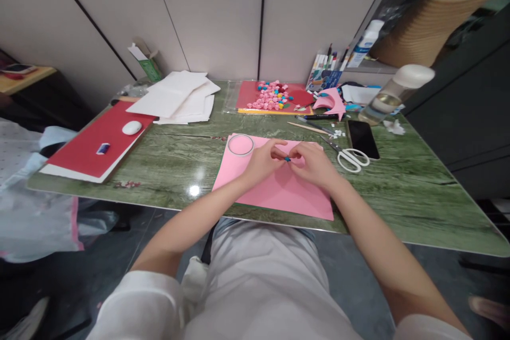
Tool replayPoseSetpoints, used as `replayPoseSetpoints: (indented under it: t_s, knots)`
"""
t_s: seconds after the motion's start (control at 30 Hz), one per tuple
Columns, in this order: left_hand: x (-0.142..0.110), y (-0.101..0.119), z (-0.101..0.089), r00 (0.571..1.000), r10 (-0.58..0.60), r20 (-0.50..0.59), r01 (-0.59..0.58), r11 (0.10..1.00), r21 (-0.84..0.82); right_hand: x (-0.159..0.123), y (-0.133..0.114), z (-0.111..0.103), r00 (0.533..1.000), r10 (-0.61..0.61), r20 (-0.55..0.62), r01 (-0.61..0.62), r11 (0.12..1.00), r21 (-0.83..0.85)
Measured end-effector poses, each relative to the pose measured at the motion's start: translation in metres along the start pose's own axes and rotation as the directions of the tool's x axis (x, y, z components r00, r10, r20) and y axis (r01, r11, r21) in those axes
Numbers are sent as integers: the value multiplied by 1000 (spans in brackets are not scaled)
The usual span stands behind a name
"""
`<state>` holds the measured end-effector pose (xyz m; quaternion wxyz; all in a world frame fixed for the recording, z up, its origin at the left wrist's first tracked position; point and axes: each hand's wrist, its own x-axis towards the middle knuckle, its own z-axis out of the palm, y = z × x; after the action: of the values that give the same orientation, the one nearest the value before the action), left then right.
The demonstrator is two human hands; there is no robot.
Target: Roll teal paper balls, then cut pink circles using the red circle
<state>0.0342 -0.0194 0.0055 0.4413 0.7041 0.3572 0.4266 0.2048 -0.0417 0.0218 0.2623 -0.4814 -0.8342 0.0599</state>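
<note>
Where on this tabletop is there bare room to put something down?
Bare tabletop lies between the red sheet and the pink sheet, and at the front right, beyond the white scissors and phone. The back right is crowded, with the clear bottle, cut pink paper and marker box close together.

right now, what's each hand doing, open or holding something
Left hand: closed, pinching a small blue piece.
Right hand: closed, pinching the same small blue piece.
</note>
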Motion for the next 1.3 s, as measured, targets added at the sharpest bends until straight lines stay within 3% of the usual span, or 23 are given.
replayPoseSetpoints:
  t_s: [0.2, 0.47, 0.57, 0.67, 0.77, 0.9, 1.0, 1.17, 1.3]
  knots:
    - [-3, 4, 0, 998, 63, 16, -64, 996, 57, -2, -1, -1, 1000, -13, -19, 12, 998, -62]
    - [3, -2, 4, 997, -66, 33, 73, 940, -334, 0, -2, 1, 994, 63, -90, -56, 996, 76]
    - [5, -6, 5, 991, -134, 24, 133, 909, -396, 1, -5, 2, 991, 91, -94, -79, 988, 133]
    - [5, -9, 5, 990, -139, -12, 128, 937, -324, 2, -4, 3, 994, 87, -66, -78, 989, 129]
    - [2, -8, 5, 997, -69, -38, 61, 981, -185, 1, -1, 5, 996, 76, -41, -72, 994, 85]
    - [-2, -1, 4, 1000, 19, -18, -20, 1000, -24, 0, 0, 7, 998, 46, -47, -48, 998, -28]
    - [-4, 5, 4, 999, 34, -5, -34, 999, -2, -1, -2, 6, 998, 4, -68, -10, 996, -87]
    - [-5, 12, 4, 998, -5, -63, -7, 982, -188, -3, -2, 2, 981, -75, -176, 49, 988, -145]
    - [-2, 7, 4, 993, -99, -63, 64, 909, -413, -7, 1, -1, 945, -168, -281, 114, 973, -200]
